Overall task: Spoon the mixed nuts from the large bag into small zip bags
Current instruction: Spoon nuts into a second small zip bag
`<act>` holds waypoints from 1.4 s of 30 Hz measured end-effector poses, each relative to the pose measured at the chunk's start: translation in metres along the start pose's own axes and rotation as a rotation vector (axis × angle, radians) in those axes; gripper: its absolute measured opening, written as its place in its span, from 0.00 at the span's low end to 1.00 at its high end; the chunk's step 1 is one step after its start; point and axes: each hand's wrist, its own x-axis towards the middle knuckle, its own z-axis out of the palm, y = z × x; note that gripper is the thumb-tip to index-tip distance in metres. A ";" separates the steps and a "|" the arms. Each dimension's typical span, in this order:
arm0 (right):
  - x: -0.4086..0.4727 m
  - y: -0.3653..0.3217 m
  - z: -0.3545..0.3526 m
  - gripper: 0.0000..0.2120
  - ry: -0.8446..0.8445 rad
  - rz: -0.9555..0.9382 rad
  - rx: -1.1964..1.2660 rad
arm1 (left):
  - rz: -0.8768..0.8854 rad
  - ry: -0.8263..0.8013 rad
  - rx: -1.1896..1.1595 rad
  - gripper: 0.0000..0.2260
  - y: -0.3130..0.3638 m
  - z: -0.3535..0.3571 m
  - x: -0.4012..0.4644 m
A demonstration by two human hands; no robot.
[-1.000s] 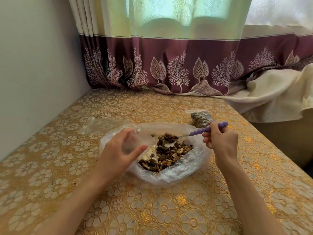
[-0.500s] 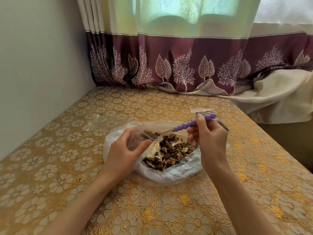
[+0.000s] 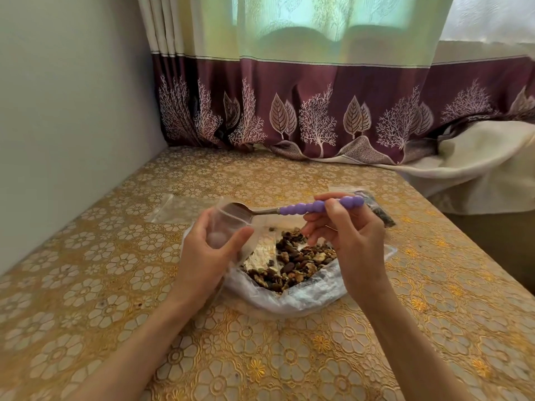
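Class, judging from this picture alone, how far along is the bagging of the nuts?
Done: one filled small bag lies behind the right hand. In hand: the left hand holds an open zip bag, the spoon at its mouth. Left: many nuts in the large bag; an empty bag waits.

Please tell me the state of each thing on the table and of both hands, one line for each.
small zip bag: open, held by left hand
spoon: bowl at the bag's mouth, gripped by right hand
large bag: open, nuts inside
filled zip bag: lying flat
empty zip bag: lying flat
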 end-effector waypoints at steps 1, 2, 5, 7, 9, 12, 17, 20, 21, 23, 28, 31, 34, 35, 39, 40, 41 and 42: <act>0.001 0.000 -0.001 0.09 0.002 0.000 0.011 | 0.003 0.006 0.019 0.23 0.000 -0.001 0.000; 0.001 0.000 -0.002 0.09 0.010 -0.002 0.022 | 0.003 0.011 0.031 0.23 -0.001 -0.001 0.001; 0.005 -0.001 -0.006 0.10 0.130 0.009 0.060 | 0.005 0.007 0.036 0.26 -0.002 -0.001 0.001; 0.009 0.000 -0.013 0.11 0.268 0.031 0.085 | 0.002 0.009 0.020 0.26 -0.001 0.000 0.001; 0.012 0.003 -0.021 0.11 0.372 0.040 0.062 | 0.002 0.010 0.029 0.27 0.000 0.000 0.000; 0.014 0.010 -0.033 0.11 0.429 0.022 -0.113 | 0.000 0.000 0.039 0.28 0.001 -0.001 -0.002; 0.017 0.021 -0.046 0.09 0.435 0.038 -0.357 | -0.004 -0.004 0.078 0.28 0.002 -0.001 -0.003; 0.018 0.025 -0.050 0.08 0.442 0.085 -0.398 | -0.006 0.001 0.081 0.29 0.002 -0.002 -0.003; 0.018 0.025 -0.051 0.08 0.438 0.107 -0.405 | -0.009 -0.001 0.086 0.31 0.002 -0.002 -0.003; 0.018 0.025 -0.053 0.08 0.410 0.157 -0.397 | -0.008 -0.001 0.105 0.31 0.001 -0.002 -0.002; 0.019 0.022 -0.053 0.11 0.327 0.302 -0.328 | -0.017 0.005 0.103 0.30 -0.001 -0.003 -0.001; 0.020 0.020 -0.054 0.12 0.319 0.354 -0.296 | -0.024 0.000 0.093 0.30 -0.001 -0.003 -0.001; 0.020 0.017 -0.056 0.12 0.331 0.403 -0.242 | -0.026 -0.001 0.088 0.30 -0.001 -0.003 -0.002; 0.020 0.017 -0.057 0.11 0.331 0.419 -0.235 | -0.029 -0.005 0.085 0.31 0.000 -0.003 -0.002; 0.023 0.017 -0.060 0.11 0.310 0.472 -0.257 | -0.031 -0.013 0.072 0.33 0.001 -0.003 -0.002; 0.023 0.017 -0.060 0.11 0.306 0.476 -0.259 | -0.031 -0.014 0.070 0.33 0.002 -0.003 -0.002; 0.023 0.017 -0.060 0.11 0.303 0.478 -0.258 | -0.030 -0.014 0.069 0.33 0.002 -0.003 -0.002; 0.023 0.016 -0.060 0.12 0.302 0.478 -0.254 | -0.029 -0.015 0.070 0.33 0.002 -0.003 -0.003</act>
